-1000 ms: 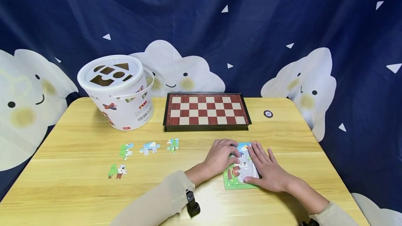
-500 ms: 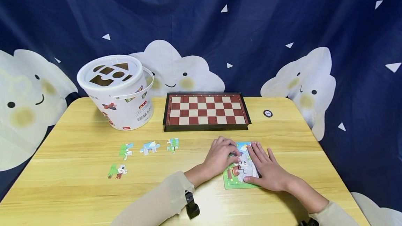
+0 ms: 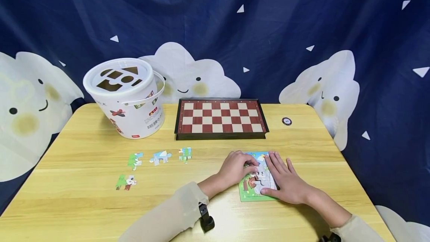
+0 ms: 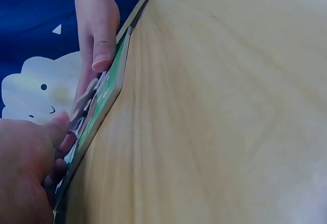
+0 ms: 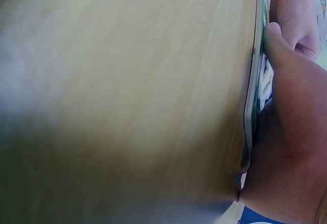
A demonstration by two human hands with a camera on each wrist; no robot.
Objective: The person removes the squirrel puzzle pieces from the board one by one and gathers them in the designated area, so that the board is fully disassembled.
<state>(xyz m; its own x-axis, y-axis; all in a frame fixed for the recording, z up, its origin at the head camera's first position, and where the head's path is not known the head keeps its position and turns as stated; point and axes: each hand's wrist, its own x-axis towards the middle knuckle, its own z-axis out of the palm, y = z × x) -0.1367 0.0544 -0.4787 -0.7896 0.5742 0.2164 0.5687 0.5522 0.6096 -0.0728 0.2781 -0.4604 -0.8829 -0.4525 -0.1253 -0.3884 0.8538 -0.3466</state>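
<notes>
My head feed puts the puzzle in front of the chessboard, toward its right end, with both hands covering its sides. Only the left wrist feed shows me the grey piece tilted up from the puzzle, pinched by the left hand. The right hand lies on the puzzle, fingers straight, thumb and little finger spread apart. Left of the chessboard stands the bucket; loose pieces lie left-front of the chessboard, a chip to its right. I make out a barcode on the bucket; its print is too small to read.
</notes>
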